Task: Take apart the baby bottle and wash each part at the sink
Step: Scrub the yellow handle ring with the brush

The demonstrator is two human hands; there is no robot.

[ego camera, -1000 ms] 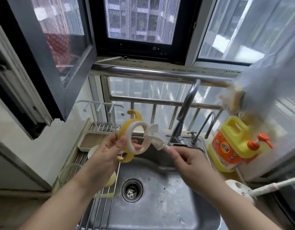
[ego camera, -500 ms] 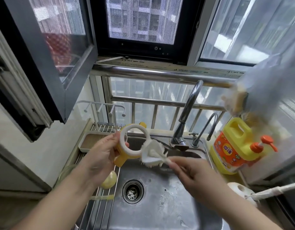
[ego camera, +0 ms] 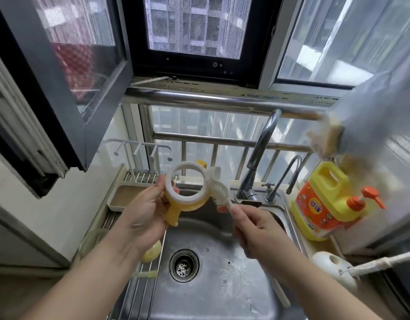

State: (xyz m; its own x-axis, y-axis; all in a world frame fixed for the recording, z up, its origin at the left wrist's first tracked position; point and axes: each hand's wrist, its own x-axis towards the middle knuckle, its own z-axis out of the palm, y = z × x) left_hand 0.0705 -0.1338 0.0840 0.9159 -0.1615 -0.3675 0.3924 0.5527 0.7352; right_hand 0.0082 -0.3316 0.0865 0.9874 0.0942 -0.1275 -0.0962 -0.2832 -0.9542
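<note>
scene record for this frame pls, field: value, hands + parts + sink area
left hand: holds the yellow-and-white bottle collar over the sink
right hand: grips the small brush by its handle
brush contact: bristles against the collar's outer right side
sink: steel, drain uncovered
faucet: no water seen running
rack at left: pale yellow nipple and clear bottle body
counter at right: yellow detergent jug with orange pump

daylight through window [ego camera: 194, 24] with mesh screen, dark frame. open casement pane [ego camera: 60, 72] swung inward at left. steel rail [ego camera: 211, 100] and barred guard [ego camera: 213, 144] behind sink. pale wall [ego camera: 60, 209] at left. hazy tower blocks outside. white hook rack [ego camera: 139, 146] beside bars.
</note>
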